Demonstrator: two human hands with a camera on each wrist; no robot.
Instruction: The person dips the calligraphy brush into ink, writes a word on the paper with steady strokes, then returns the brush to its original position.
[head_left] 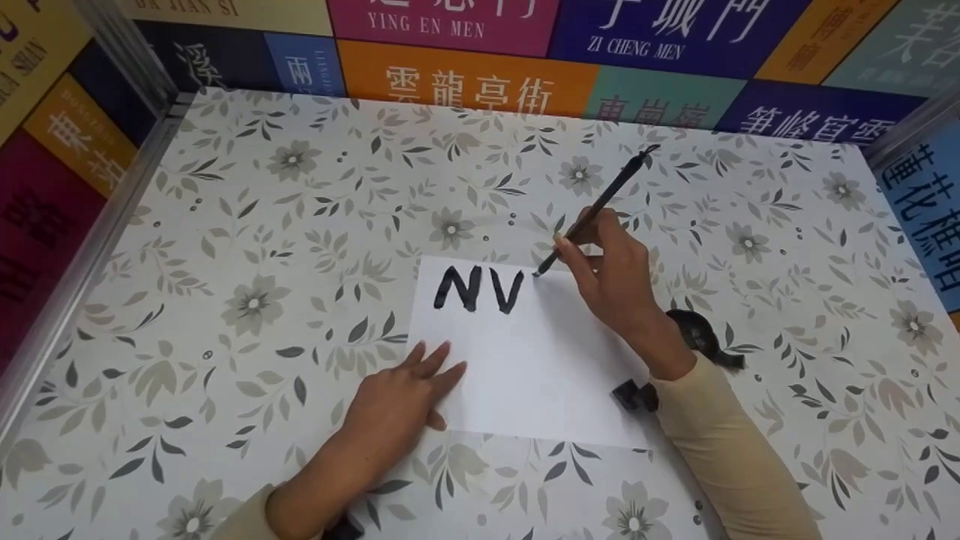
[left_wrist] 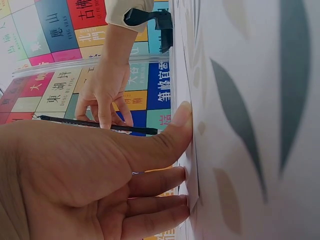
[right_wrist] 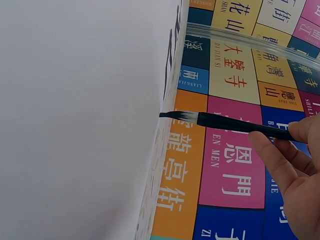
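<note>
My right hand (head_left: 616, 274) pinches a dark calligraphy brush (head_left: 600, 204) by its handle, tilted with the upper end away from me. In the right wrist view the brush (right_wrist: 235, 124) has pale bristles with an inky black tip, which touches or nearly touches the paper. Black painted letters "NV" (head_left: 471, 289) run along the top of the white sheet of paper (head_left: 525, 367); the tip is just right of the V. With fingers spread, my left hand (head_left: 401, 390) rests on the sheet's left edge. The left wrist view shows the left thumb and fingertips (left_wrist: 181, 114) pressing down.
A black ink dish (head_left: 697, 334) with a handle lies right of the right wrist, partly hidden. A small black block-shaped object (head_left: 636, 396) sits at the paper's lower right. The floral-patterned table (head_left: 300, 225) is bordered by colourful panels (head_left: 472, 86) with characters.
</note>
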